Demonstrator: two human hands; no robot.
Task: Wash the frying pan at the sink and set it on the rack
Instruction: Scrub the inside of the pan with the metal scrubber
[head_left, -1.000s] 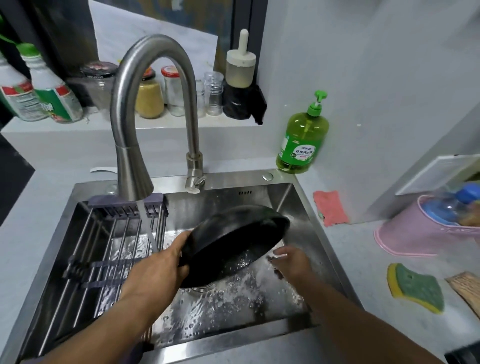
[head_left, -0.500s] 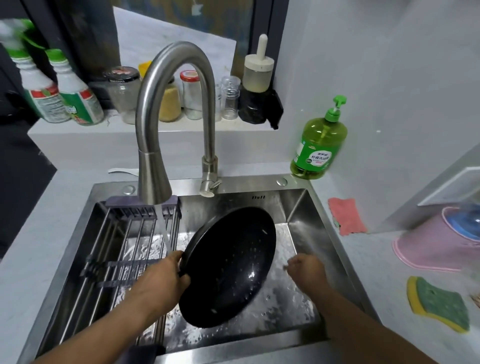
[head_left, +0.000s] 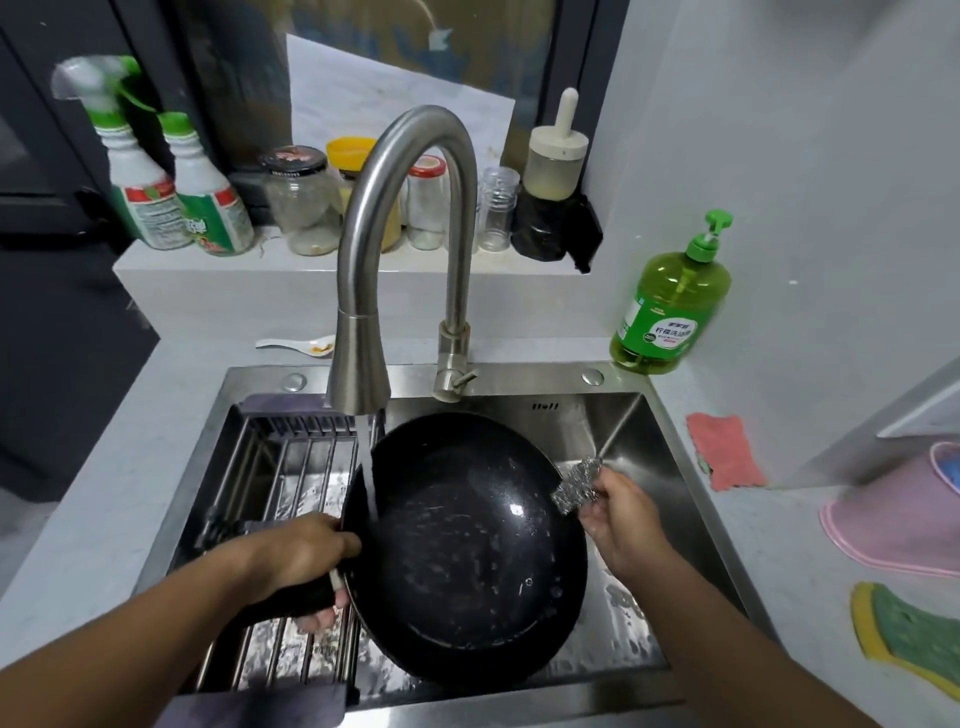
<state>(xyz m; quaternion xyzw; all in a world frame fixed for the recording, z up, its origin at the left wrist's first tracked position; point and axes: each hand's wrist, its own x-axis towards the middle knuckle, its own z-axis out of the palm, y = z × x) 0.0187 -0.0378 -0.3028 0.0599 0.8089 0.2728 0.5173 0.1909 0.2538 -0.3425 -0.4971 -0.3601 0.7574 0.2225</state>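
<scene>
The left hand (head_left: 298, 558) is clenched around the handle of the black frying pan (head_left: 467, 545), which tilts over the sink (head_left: 649, 426) just right of that grip, the right hand (head_left: 621, 519) pinching a steel scourer (head_left: 579, 480) against its far rim, while beyond the left grip the rack (head_left: 291, 467) spans the basin and the faucet (head_left: 405, 249) pours into the pan.

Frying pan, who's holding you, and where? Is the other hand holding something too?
The left hand holds the frying pan by its handle, at the rim. The right hand pinches a steel scourer by its near end.
</scene>
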